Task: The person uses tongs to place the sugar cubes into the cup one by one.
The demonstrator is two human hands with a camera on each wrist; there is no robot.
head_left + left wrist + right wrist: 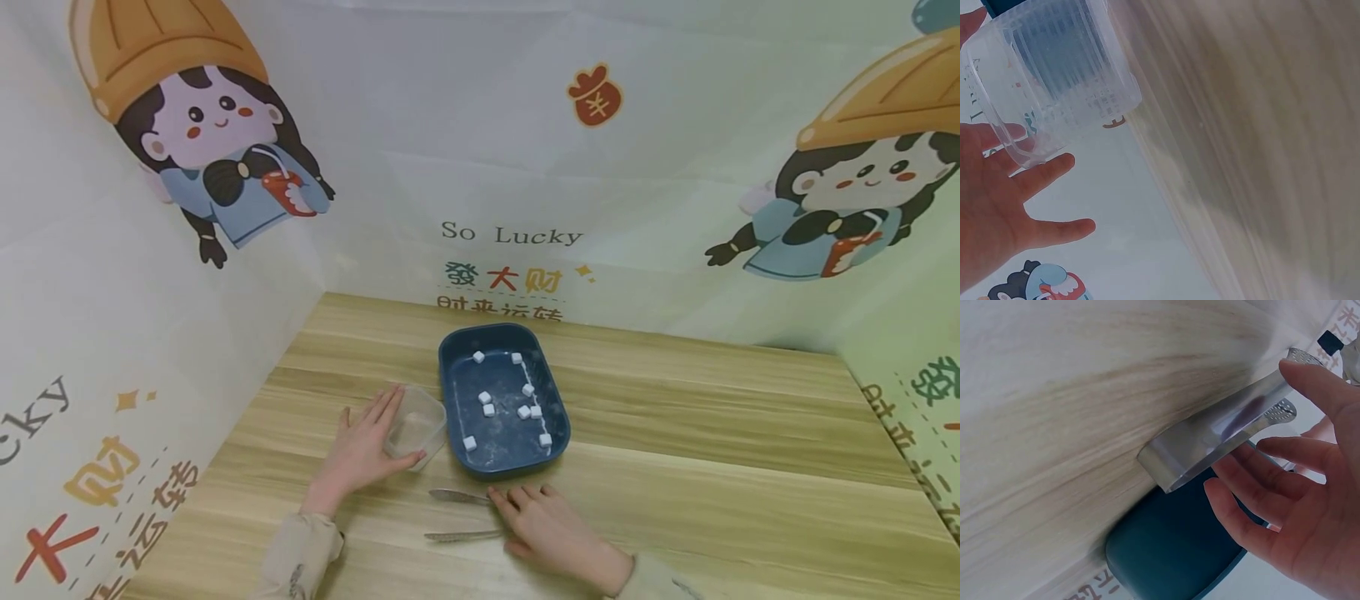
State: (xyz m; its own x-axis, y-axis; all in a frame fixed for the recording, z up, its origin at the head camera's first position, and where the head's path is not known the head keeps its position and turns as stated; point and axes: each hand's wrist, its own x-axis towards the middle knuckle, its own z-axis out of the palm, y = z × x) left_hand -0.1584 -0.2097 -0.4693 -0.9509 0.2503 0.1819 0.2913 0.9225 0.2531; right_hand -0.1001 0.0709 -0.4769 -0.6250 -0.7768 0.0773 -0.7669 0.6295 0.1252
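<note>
My left hand (363, 446) holds a clear plastic container (1054, 75) at its sides, thumb on the near side and fingers spread along the far left. The container stands on the table, beside the left wall of a dark blue tray (491, 475). Several small white cubes (470, 443) lie scattered in that tray. In front of it lie metal tongs (1210, 434), their arms apart and perforated tips pointing left. Around the tongs sits my right hand (558, 529), fingers loosely bent; the right wrist view has the thumb at one arm and the index fingertip near the other.
A wood-grain table (712, 433) extends to the right of the tray. Behind it and at both sides hang pale printed sheets (420, 100) with cartoon figures and lettering. White streaks mark the tray floor along its right side.
</note>
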